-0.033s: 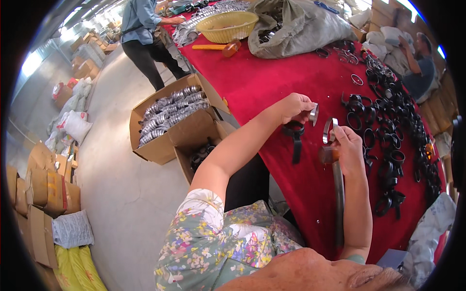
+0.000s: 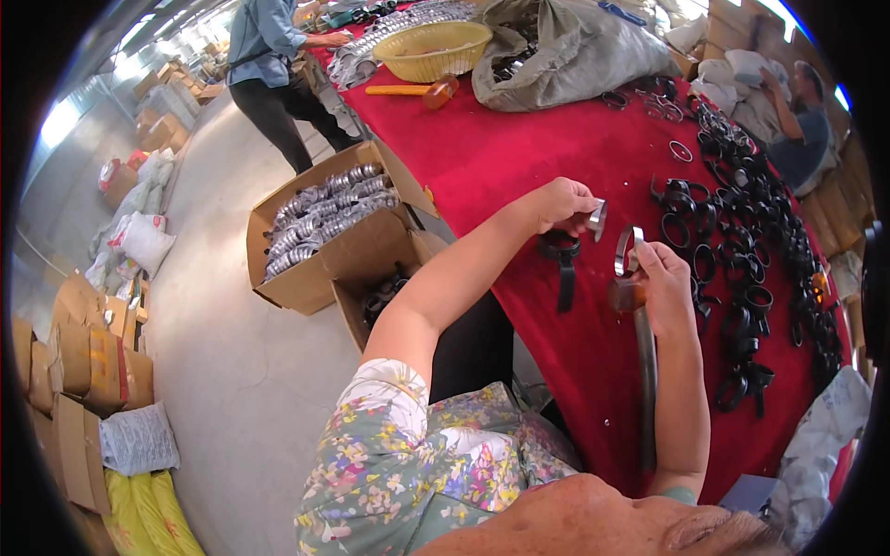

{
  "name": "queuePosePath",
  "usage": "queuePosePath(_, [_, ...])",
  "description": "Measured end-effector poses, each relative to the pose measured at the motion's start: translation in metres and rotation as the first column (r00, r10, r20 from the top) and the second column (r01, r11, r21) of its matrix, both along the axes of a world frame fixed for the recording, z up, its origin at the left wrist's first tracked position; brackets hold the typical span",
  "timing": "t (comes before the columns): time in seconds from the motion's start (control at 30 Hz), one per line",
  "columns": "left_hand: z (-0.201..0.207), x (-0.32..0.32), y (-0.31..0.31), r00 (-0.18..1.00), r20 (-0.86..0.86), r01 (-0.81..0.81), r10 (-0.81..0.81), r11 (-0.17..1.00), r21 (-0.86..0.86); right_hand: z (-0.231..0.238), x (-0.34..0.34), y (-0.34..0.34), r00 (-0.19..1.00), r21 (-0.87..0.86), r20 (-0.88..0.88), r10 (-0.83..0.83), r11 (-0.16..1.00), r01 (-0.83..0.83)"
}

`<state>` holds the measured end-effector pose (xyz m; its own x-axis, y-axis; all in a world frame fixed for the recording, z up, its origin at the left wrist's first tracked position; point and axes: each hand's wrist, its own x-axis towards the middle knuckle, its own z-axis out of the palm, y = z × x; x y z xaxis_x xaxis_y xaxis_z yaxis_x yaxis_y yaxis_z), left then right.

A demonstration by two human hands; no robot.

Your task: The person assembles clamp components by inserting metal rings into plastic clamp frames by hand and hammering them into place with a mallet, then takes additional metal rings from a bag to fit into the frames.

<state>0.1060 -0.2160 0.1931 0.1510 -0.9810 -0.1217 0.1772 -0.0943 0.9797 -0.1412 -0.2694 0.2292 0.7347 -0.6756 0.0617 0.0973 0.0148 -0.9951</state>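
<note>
My left hand (image 2: pixel 567 206), its fingers closed in a pinch, holds a short curved metal band (image 2: pixel 596 219) above the red cloth. Just to its right, a shiny metal ring (image 2: pixel 623 256) is gripped between the thumb and fingers of my right hand (image 2: pixel 664 278). The two metal pieces are apart. Under my left hand lies a black band clamp (image 2: pixel 565 278) with a strap hanging toward me. Below the ring, partly covered by my right hand, is a mallet's amber head (image 2: pixel 627 296); a dark tube-like handle (image 2: pixel 646 389) runs toward me.
Many black ring clamps (image 2: pixel 737 269) crowd the table's right side. Farther back are an amber-headed mallet (image 2: pixel 439 92), a yellow basket (image 2: pixel 434 52) and a grey sack (image 2: pixel 565 60). A carton of metal clamps (image 2: pixel 320 218) stands left. Two other people work farther off.
</note>
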Motion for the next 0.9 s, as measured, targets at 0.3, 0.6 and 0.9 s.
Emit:
queuePosePath(0.3, [-0.009, 0.016, 0.084, 0.457, 0.524, -0.594, 0.719, 0.685, -0.421, 0.004, -0.023, -0.006, 0.997, -0.034, -0.044, -0.064, 0.997, 0.062])
queuePosePath(0.6, [-0.022, -0.075, 0.118, 0.805, 0.219, -0.565, 0.551, 0.825, 0.005, 0.007, -0.021, 0.013, 0.962, -0.349, -0.271, 0.042, 0.927, -0.139])
queuePosePath(0.9, [-0.017, -0.099, 0.094, 0.814, -0.090, -0.575, 0.574, 0.818, 0.007, 0.004, -0.026, 0.028, 0.990, -0.838, -0.143, 0.006, 0.531, -0.125])
